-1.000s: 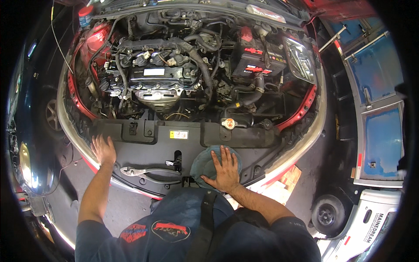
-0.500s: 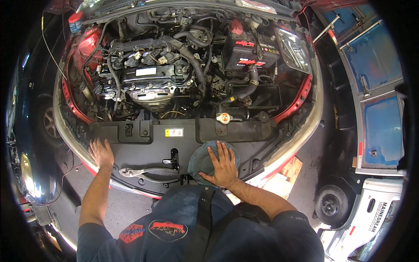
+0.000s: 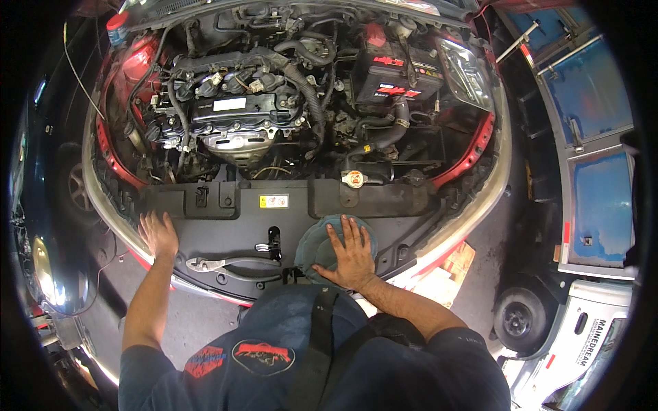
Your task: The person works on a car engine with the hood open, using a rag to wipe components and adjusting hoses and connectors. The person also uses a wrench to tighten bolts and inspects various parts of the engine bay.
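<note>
I lean over a car's open engine bay with both hands resting on the black plastic front cover (image 3: 205,233). My left hand (image 3: 158,235) lies open at the cover's left side. My right hand (image 3: 349,250) is spread open on a round grey-blue pad or folded cloth (image 3: 310,240), pressing or resting on it. Between my hands lie slip-joint pliers (image 3: 219,267), near a latch opening (image 3: 273,243). Beyond the cover are a radiator cap (image 3: 353,179), the engine (image 3: 233,106) and a black battery (image 3: 399,75).
A dark car (image 3: 51,260) stands close on my left. On my right are blue metal panels (image 3: 593,205), a wheel (image 3: 514,315) and a white vehicle part (image 3: 589,308). Cardboard or wood (image 3: 449,274) lies on the floor (image 3: 178,315). A red-lidded container (image 3: 116,31) sits at the back left.
The view has shifted slightly relative to the car. Both of my hands stay on the cover and pad in much the same places.
</note>
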Demonstrator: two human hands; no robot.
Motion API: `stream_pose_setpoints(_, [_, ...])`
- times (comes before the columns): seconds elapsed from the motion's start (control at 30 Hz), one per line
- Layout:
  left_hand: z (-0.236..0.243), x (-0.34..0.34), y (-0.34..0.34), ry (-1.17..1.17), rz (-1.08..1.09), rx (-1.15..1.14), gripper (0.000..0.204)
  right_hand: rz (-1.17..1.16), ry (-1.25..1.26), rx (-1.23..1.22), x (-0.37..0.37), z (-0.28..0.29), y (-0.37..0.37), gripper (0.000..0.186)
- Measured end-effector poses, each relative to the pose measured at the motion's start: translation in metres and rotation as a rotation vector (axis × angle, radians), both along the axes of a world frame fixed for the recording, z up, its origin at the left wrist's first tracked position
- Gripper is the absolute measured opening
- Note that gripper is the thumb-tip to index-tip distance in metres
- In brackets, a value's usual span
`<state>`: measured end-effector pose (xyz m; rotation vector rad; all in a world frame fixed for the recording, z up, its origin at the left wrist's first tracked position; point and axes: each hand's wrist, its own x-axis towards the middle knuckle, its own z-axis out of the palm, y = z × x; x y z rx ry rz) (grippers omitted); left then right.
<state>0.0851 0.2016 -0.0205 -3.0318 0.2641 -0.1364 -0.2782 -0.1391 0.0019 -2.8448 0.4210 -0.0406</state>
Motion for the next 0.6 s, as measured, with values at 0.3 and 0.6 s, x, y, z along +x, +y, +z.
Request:
stream_pose_setpoints(0.3, [0.0014,-0.0003,-0.0014,0.007,0.012,-0.012,0.056,0.0,0.005,-0.008,0.0011,0.0005,0.0005,0.103])
stream_pose_setpoints(0.6, [0.0036,-0.0011,-0.0029,0.013,0.014,-0.028,0.056,-0.004,0.004,0.0,0.0018,0.0007,0.0009,0.102])
